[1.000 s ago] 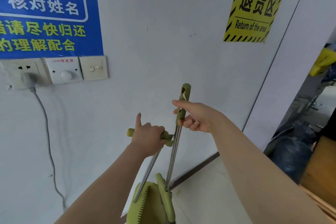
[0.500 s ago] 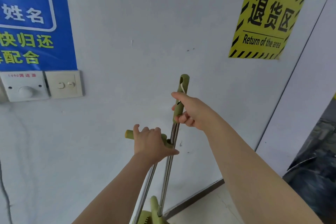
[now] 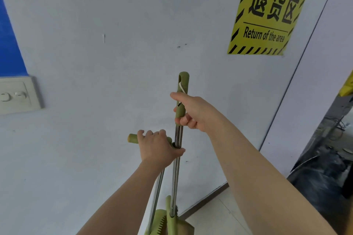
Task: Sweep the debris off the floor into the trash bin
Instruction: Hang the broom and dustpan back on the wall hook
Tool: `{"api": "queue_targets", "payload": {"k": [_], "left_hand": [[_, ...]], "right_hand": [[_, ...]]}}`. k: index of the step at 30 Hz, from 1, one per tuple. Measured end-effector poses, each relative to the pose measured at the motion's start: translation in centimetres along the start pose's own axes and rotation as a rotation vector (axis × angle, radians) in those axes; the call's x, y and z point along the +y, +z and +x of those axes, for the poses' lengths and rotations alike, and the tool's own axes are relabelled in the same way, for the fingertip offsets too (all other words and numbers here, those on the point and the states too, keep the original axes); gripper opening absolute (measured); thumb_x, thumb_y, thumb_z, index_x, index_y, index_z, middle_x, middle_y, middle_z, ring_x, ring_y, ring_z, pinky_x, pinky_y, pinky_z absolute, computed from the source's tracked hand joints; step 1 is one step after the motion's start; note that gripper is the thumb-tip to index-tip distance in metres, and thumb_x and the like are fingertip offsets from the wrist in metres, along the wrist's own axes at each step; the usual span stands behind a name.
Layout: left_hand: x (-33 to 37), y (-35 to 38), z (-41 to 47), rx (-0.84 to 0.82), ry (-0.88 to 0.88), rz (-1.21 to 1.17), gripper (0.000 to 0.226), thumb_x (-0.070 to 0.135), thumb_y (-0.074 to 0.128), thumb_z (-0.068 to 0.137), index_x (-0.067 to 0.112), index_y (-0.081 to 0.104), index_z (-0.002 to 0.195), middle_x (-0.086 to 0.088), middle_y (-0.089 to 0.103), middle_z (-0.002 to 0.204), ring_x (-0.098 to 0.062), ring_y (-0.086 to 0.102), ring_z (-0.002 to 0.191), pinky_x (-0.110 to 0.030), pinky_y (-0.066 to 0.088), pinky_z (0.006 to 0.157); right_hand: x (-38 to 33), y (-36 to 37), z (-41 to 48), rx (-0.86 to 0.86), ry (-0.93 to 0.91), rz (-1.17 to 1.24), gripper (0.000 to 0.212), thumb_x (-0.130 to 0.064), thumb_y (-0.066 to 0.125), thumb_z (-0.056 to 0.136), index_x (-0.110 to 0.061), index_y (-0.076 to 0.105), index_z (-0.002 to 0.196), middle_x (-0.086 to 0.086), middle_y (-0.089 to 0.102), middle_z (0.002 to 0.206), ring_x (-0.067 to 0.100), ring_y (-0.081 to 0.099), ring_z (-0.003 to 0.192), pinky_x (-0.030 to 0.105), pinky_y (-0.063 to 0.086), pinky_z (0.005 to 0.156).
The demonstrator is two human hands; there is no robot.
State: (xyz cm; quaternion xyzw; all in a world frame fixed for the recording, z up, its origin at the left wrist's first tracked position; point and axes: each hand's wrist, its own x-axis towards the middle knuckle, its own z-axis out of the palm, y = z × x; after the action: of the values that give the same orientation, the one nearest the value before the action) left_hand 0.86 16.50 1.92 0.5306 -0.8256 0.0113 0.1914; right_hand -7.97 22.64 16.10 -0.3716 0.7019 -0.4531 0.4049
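Observation:
A green broom (image 3: 176, 168) with a metal shaft stands upright against the white wall, clipped beside a green dustpan (image 3: 159, 221) on its own metal shaft. My right hand (image 3: 193, 111) grips the broom's green top handle. My left hand (image 3: 157, 148) wraps around the dustpan's horizontal green grip, just left of the broom shaft. The broom head and dustpan tray show only partly at the bottom edge. No debris or trash bin is in view.
The white wall (image 3: 114, 63) is directly ahead, with a yellow sign (image 3: 267, 13) upper right, and a switch plate (image 3: 17, 94) and blue poster (image 3: 7, 44) at the left. A doorway with dark clutter (image 3: 324, 177) opens at the right. Pale floor tiles (image 3: 215, 215) lie below.
The view has swung right and slightly up, so the poster and sockets slid leftward. My left index finger, raised earlier, now curls on the grip. Both hands keep hold of their handles.

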Motion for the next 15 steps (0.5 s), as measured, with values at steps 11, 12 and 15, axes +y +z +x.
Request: {"api": "queue_targets", "payload": {"k": [11,12,15], "left_hand": [[1.0,2.5,4.2,-0.01,0.168,-0.003,0.048,0.071,0.049,0.063,0.025,0.053,0.077,0.013,0.051,0.068,-0.016,0.048,0.077,-0.035,0.026,0.096],[0.9,2.5,4.6,-0.016,0.173,0.001,0.049,0.072,0.049,0.063,0.025,0.053,0.077,0.013,0.05,0.067,-0.016,0.048,0.077,-0.035,0.026,0.095],[1.0,2.5,5.9,-0.048,0.188,0.02,0.051,0.074,0.05,0.063,0.025,0.053,0.077,0.014,0.046,0.064,-0.016,0.048,0.075,-0.035,0.027,0.09]], "right_hand": [[-1.5,-5.3,2.3,0.1,-0.179,0.003,0.024,-0.015,0.08,0.075,0.0,0.073,0.092,0.002,0.055,0.061,0.009,0.044,0.05,0.016,0.037,0.045],[-1.5,-5.7,2.4,0.114,-0.207,0.034,0.018,-0.009,0.078,0.075,0.0,0.072,0.089,0.003,0.057,0.061,0.01,0.048,0.05,0.016,0.041,0.047],[-1.8,-6.7,3.0,0.141,-0.272,0.048,0.01,-0.005,0.076,0.077,0.0,0.072,0.085,0.008,0.065,0.066,0.012,0.057,0.055,0.019,0.05,0.056]]}}
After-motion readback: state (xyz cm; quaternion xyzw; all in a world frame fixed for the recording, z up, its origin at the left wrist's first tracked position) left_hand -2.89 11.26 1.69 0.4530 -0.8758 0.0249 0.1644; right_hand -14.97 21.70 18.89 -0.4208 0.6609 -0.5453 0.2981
